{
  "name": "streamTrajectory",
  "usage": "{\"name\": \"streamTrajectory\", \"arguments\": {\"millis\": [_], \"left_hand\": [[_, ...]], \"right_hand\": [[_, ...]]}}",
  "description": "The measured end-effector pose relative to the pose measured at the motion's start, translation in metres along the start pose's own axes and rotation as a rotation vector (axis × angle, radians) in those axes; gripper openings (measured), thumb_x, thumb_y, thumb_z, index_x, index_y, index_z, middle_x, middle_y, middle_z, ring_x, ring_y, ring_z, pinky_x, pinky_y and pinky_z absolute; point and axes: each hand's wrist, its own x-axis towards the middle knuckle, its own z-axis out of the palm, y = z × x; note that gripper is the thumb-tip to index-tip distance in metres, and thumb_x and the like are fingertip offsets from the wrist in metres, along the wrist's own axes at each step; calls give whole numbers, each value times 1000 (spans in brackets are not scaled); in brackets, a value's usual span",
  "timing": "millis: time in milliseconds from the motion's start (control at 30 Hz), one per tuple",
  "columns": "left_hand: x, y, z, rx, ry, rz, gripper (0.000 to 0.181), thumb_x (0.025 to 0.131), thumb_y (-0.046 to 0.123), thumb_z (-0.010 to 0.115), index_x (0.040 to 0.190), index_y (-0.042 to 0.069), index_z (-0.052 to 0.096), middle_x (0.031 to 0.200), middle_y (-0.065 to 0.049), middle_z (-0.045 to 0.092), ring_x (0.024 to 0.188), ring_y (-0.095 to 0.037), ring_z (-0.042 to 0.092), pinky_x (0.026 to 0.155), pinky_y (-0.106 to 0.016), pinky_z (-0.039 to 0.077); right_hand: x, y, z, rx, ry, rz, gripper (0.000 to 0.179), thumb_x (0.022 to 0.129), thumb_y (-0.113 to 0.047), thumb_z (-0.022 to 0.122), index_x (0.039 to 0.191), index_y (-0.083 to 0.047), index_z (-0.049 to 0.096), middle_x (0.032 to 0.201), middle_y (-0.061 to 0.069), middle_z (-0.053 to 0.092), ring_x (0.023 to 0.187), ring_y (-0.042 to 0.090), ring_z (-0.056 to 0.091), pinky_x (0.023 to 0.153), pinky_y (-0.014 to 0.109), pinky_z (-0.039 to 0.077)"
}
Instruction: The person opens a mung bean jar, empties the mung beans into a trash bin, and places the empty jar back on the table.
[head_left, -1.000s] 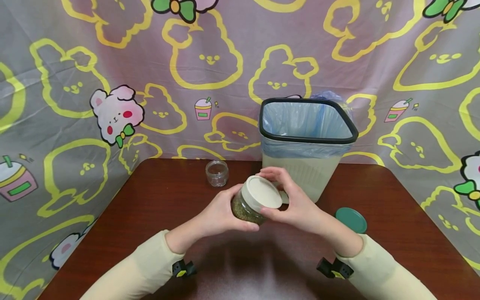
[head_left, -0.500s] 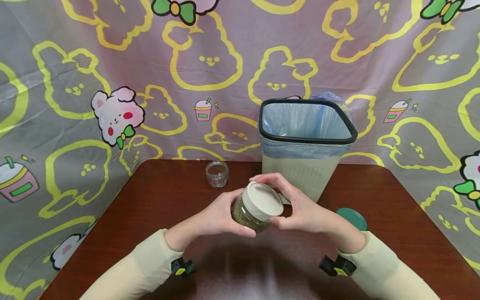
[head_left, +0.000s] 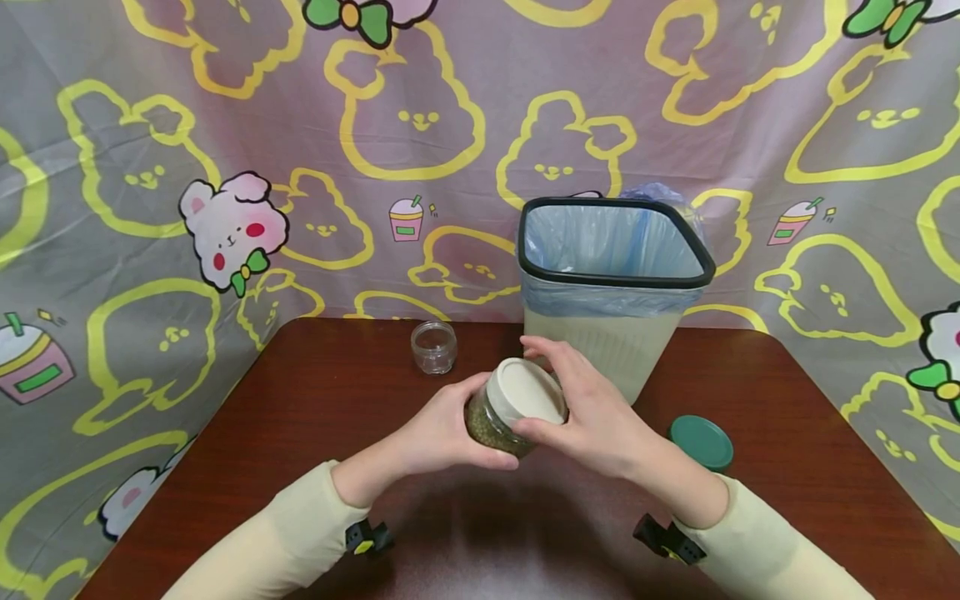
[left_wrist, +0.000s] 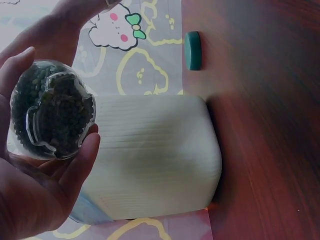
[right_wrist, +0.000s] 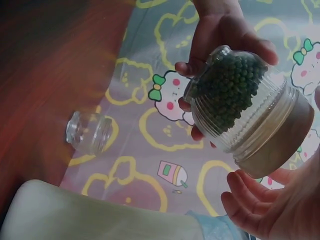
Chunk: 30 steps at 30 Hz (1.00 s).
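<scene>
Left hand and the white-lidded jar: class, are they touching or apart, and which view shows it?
Touching. The head view shows the left hand curled round the jar, with its thumb and fingers on opposite sides.

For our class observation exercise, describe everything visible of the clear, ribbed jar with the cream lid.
The clear, ribbed jar looks like glass or plastic, with a lobed base. Small green grains partly fill it, and a round cream lid covers its mouth; its tightness cannot be told. It tilts above the dark red-brown table. The person's left hand grips its body; the right hand touches the lid with its thumb.
</scene>
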Motion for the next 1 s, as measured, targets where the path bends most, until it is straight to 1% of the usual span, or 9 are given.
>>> {"name": "streamTrajectory", "arguments": {"millis": [100, 200, 300, 467, 633, 767, 1000], "left_hand": [[0, 0, 0, 7, 3, -3, 82, 66, 27, 91, 135, 10, 50, 114, 2, 62, 100, -13, 58, 85, -32, 49], [0, -1, 0, 8, 5, -2, 82, 66, 28, 91, 135, 10, 50, 115, 2, 62, 100, -13, 58, 86, -32, 49], [0, -1, 0, 3, 6, 0, 83, 66, 28, 91, 135, 9, 50, 115, 2, 61, 101, -13, 58, 86, -32, 49], [-1, -1, 0, -5, 5, 3, 83, 65, 25, 91, 135, 9, 50, 115, 3, 61, 101, -13, 58, 85, -33, 50], [0, -2, 1, 0, 3, 1, 81, 64, 25, 91, 133, 11, 51, 113, 7, 62, 99, -10, 59, 85, -32, 50], [-1, -3, 1, -2, 0, -7, 80, 64, 25, 91, 132, 12, 52, 113, 8, 62, 100, -9, 58, 85, -32, 49], [-1, -2, 0, -16, -3, -1, 80, 65, 24, 91, 132, 11, 52, 113, 6, 62, 99, -11, 58, 85, -32, 50]], "right_hand": [[0, -1, 0, 19, 14, 20, 83, 78, -40, 80, 144, -16, 35, 123, 1, 51, 106, 16, 50, 79, 38, 48], [1, -1, 0, 79, 13, 30, 82, 78, -35, 81, 144, -16, 36, 122, 1, 52, 103, 16, 51, 78, 38, 48], [0, 0, -1, 146, 9, 19, 80, 78, -30, 82, 143, -16, 37, 123, 2, 53, 99, 17, 52, 77, 37, 48], [1, 1, -3, 204, -10, -27, 77, 79, -22, 81, 141, -16, 37, 128, 0, 53, 103, 15, 52, 80, 35, 47], [0, 2, -5, 217, -50, -89, 73, 79, -15, 77, 140, -14, 37, 134, -3, 49, 111, 15, 50, 86, 35, 47], [-1, 3, -5, 225, -81, -121, 75, 77, -11, 75, 142, -15, 37, 136, -3, 45, 114, 16, 48, 89, 35, 46], [1, 5, -8, 271, -79, -174, 78, 75, -5, 74, 143, -14, 36, 140, -2, 44, 118, 17, 48, 93, 34, 43]]}}
